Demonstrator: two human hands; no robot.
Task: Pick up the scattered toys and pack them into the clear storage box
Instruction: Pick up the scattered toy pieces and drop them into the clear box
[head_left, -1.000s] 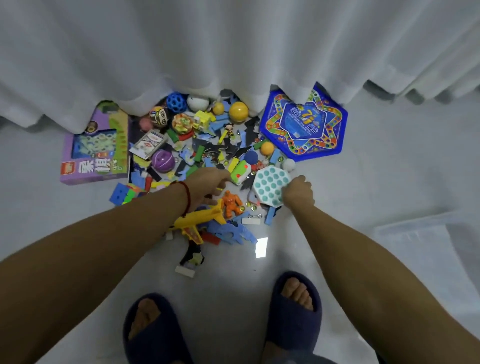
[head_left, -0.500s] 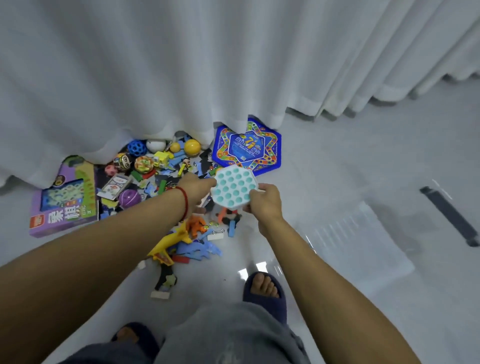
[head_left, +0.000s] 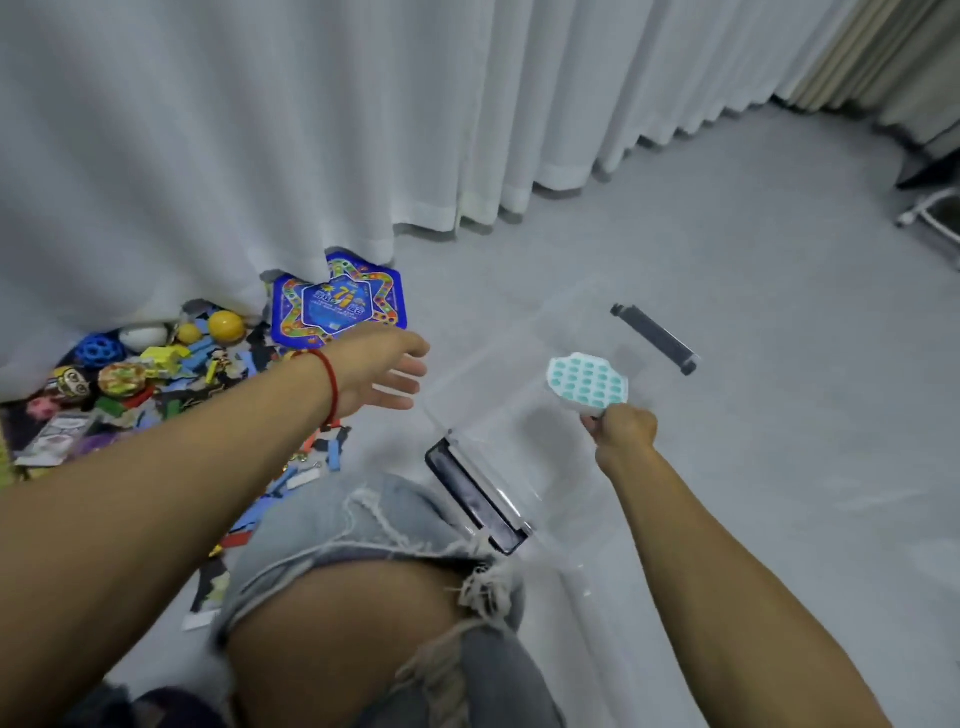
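Your right hand pinches the pop toy by its near edge, dimpled face up, above the clear box (left hand open, empty).

Soft, even, cool light; faint shadows, slight motion blur, wide-angle edge distortion.

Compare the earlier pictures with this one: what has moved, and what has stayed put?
The right hand lifted the teal bubble toy off the pile and carried it right, over the clear box. The left hand left the pile, open. The blue game board stayed.
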